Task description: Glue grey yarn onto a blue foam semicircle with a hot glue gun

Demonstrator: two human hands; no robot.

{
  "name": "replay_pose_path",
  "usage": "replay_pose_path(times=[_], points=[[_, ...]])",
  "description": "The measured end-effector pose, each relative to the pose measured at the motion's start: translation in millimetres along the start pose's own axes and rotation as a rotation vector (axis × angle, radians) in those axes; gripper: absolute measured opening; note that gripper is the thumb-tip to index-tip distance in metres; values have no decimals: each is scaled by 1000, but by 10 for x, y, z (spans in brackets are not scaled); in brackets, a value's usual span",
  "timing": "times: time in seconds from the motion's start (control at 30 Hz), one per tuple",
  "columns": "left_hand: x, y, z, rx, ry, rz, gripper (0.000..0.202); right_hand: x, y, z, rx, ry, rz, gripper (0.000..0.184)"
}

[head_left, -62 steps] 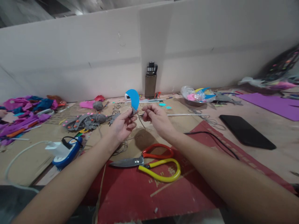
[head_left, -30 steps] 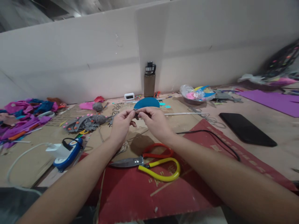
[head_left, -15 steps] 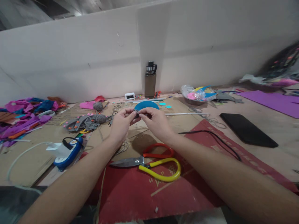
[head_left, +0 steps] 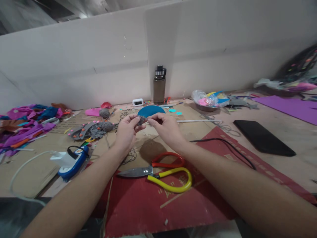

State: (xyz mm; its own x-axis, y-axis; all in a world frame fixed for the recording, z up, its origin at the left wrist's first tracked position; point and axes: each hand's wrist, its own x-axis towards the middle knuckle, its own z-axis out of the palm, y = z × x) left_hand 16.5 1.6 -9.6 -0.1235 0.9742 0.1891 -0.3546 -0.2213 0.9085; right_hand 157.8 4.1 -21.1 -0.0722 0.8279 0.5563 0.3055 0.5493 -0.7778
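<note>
My left hand (head_left: 127,130) is closed in a pinch around a small dark grey piece (head_left: 142,120) that looks like felt. Close to the right edge of that piece, my right hand (head_left: 166,127) pinches its thumb and forefinger together; what lies between these fingertips is too small to make out. A round-edged blue piece (head_left: 151,112) shows just behind the fingers, its lower part hidden by them. Below the hands, scissors (head_left: 155,172) with one red and one yellow handle lie on red cardboard (head_left: 138,205). Loose grey thread (head_left: 130,157) lies by my left wrist.
Grey yarn work with orange dots (head_left: 90,129), a blue-and-white power strip (head_left: 73,165) and coloured scraps (head_left: 29,122) lie left. Behind stand a bottle (head_left: 159,86) and a small white digital display (head_left: 137,102). A bowl (head_left: 206,107), a black phone (head_left: 264,137) and a purple sheet (head_left: 289,107) are right.
My fingertips have parted slightly, and more of the grey piece shows in my left hand. The blue piece has shifted a little to the left. The scissors have stayed put.
</note>
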Motion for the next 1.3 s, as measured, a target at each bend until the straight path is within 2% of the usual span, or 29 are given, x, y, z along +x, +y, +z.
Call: replay_pose_path(times=[0.2,0.33,1.1,1.3], points=[[10,-42,-16,-81,-39,-152,6,28,29,-12,-12,42,-28,19],[23,-57,-23,-85,-20,-183,3,38,28,-32,-61,61,-35,17],[-33,-42,12,-135,-63,-79,8,45,-8,-60,-51,90,26,14],[-31,-32,17,-131,-52,-56,9,42,-24,-37,75,77,102,15]])
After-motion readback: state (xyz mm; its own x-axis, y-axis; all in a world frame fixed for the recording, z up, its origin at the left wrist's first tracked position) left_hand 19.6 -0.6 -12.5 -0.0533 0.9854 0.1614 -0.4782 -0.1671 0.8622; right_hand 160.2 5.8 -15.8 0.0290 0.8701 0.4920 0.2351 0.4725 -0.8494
